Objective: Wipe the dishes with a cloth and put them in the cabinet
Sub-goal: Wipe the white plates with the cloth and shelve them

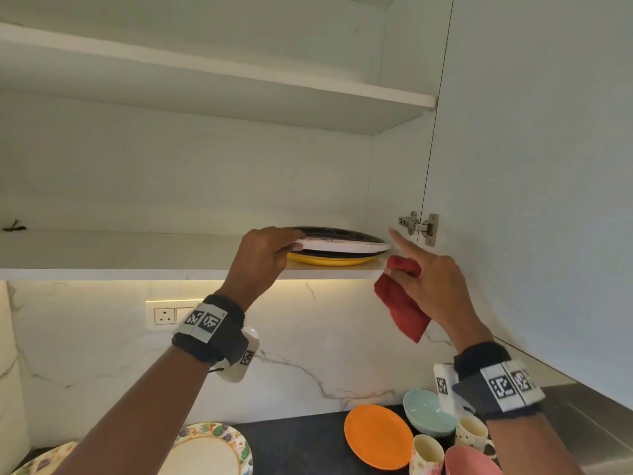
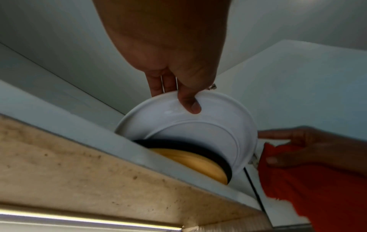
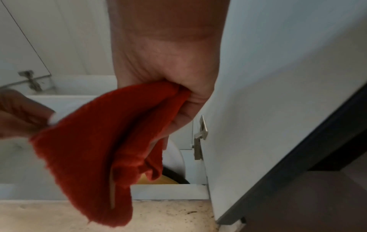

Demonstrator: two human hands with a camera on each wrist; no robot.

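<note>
On the counter (image 1: 301,437) nearest the viewer wait an orange plate (image 1: 378,437), a pale blue bowl (image 1: 424,411) and mugs, not yet shelved; above them the right hand (image 1: 432,286) bunches the red cloth (image 1: 400,305) in its grip, forefinger stretched toward the stack; the left hand (image 1: 263,258) pinches the white-bottomed plate (image 2: 178,124) by its near-left rim, the plate lying flat atop the yellow plate (image 1: 330,259) on the cabinet shelf (image 1: 137,255), so the left hand's grip is the one that can slide it deeper right

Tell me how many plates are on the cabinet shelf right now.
2 that I can see: a yellow plate at the bottom and a white-bottomed plate the left hand holds on top. More may be hidden between.
</note>
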